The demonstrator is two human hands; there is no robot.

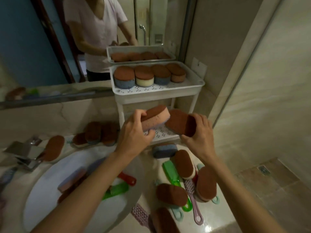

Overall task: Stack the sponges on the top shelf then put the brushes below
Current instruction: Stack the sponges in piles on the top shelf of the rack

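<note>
A white two-tier rack stands against the wall; its top shelf (161, 89) holds several short stacks of brown-topped sponges (146, 75). My left hand (134, 130) grips a pink sponge with a brown pad (155, 117) in front of the lower shelf (163, 133). My right hand (199, 132) holds a second brown-topped sponge (179, 122) beside it, the two sponges nearly touching. More sponges (171, 194) and green (171, 172), pink (191, 195) and red (129, 178) brushes lie scattered on the counter below.
A round white basin (50, 187) at the lower left holds a pink sponge and brushes, with a chrome tap (28, 157) behind it. More sponges (94, 133) sit left of the rack. A mirror (50, 39) fills the back wall; a tiled wall is at right.
</note>
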